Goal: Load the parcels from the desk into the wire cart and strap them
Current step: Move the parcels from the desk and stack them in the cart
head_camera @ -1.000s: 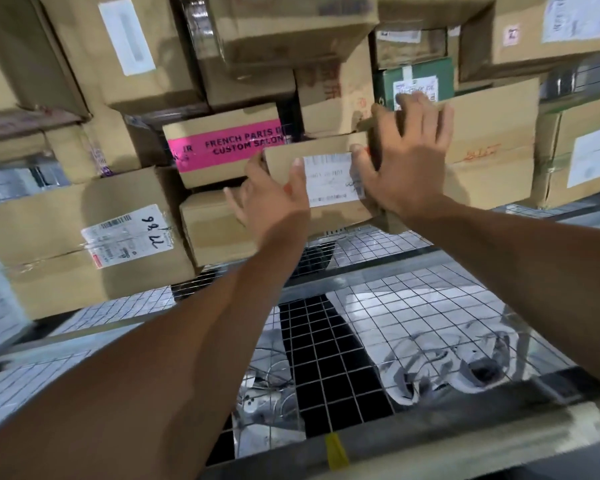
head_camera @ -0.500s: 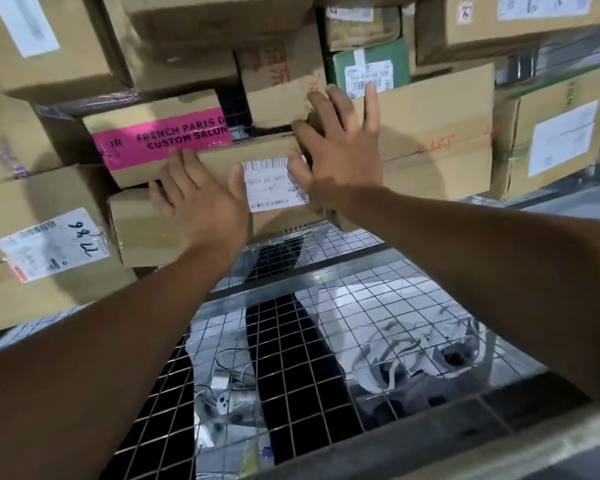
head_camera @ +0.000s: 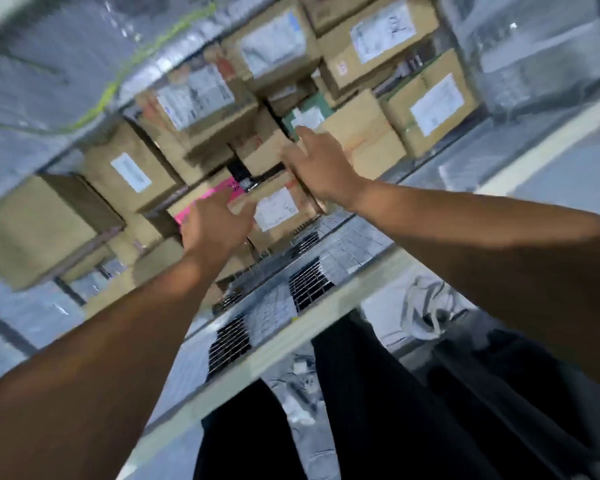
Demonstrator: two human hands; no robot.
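The view is blurred and tilted. A small brown parcel with a white label (head_camera: 278, 209) lies among the stacked cardboard parcels inside the wire cart (head_camera: 305, 289). My left hand (head_camera: 215, 223) lies with straight fingers at the parcel's left end, over the box with the pink label (head_camera: 205, 199). My right hand (head_camera: 319, 168) is spread flat against the parcel's right end and the large brown box (head_camera: 364, 143) behind it. Neither hand curls round anything.
Several more labelled boxes (head_camera: 430, 105) fill the cart up to its top. The cart's pale front rail (head_camera: 291, 334) crosses below my arms. My dark trouser legs (head_camera: 378, 410) and a grey-white bundle on the floor (head_camera: 426, 306) show beneath.
My head has pulled back and tilted, so the cart looks smaller and slanted. Both hands stay flat on the labelled parcel and its neighbours; the left hand has shifted slightly toward the pink-labelled box.
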